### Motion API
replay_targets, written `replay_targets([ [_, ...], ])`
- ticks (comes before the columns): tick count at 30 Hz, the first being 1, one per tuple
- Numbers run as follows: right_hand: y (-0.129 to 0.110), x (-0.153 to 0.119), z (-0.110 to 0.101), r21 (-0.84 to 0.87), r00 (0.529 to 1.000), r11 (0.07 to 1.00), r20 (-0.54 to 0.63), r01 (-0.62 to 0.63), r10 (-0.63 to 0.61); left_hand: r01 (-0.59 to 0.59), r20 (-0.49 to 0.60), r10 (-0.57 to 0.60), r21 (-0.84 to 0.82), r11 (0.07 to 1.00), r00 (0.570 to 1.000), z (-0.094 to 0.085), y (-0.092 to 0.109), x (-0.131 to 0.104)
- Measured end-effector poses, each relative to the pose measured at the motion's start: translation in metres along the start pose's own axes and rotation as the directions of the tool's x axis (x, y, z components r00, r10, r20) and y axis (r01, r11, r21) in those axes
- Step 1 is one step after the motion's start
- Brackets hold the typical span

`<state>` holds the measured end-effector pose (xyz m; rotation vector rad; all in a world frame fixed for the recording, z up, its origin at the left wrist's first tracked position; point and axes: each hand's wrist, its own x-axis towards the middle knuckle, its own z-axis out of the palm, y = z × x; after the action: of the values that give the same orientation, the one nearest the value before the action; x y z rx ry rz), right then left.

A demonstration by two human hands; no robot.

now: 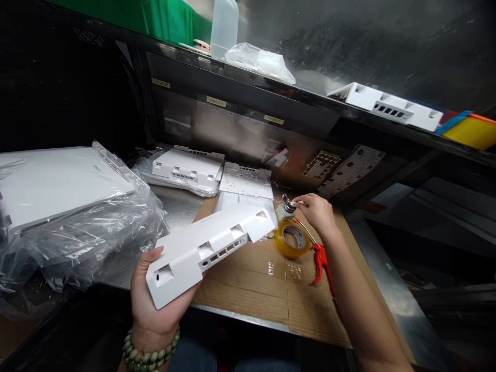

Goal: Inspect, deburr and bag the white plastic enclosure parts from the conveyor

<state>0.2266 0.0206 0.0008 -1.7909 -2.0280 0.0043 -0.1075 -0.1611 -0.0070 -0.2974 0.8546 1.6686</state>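
In my left hand (165,297) is a white plastic housing panel (217,232), gripped by its left end and tilted up, with a row of port cut-outs along its near edge. My right hand (320,212) reaches to a small dispenser bottle (282,211) with a metal flip lid. Its fingers are pinched together at the lid, on a small white bit I cannot make out clearly. A roll of yellow tape (291,239) stands just in front of the bottle. Beside it lies a red-handled tool (321,261), partly hidden by my right forearm.
More white panels (188,168) lie at the back of the bench. Panels in clear plastic bags (70,181) are stacked at left. Cardboard (267,299) covers the bench. A shelf overhead holds a green bin (155,20), a plastic bottle (225,28) and another panel (391,106).
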Motion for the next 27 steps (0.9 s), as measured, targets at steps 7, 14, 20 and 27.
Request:
replay_targets([
  [7, -0.069, -0.099, -0.009, 0.734, 0.965, 0.676, -0.225, 0.075, 0.137, 0.053, 0.017, -0.053, -0.011, 0.999, 0.998, -0.003, -0.006, -0.001],
  [14, -0.151, -0.153, 0.000, 0.675, 0.937, 0.685, -0.347, 0.274, -0.033, -0.024, -0.049, 0.025, 0.017, 1.000, 0.999, 0.014, -0.022, -0.028],
  [20, -0.157, -0.163, 0.003, 0.625, 0.920, 0.705, -0.379, 0.335, -0.102, -0.119, 0.015, 0.119, 0.035, 0.992, 0.993, 0.017, -0.032, -0.041],
  [27, -0.152, -0.166, 0.002, 0.615, 0.920, 0.735, -0.390, 0.286, -0.032, -0.157, 0.052, 0.155, 0.030, 0.987, 0.986, 0.011, -0.036, -0.040],
])
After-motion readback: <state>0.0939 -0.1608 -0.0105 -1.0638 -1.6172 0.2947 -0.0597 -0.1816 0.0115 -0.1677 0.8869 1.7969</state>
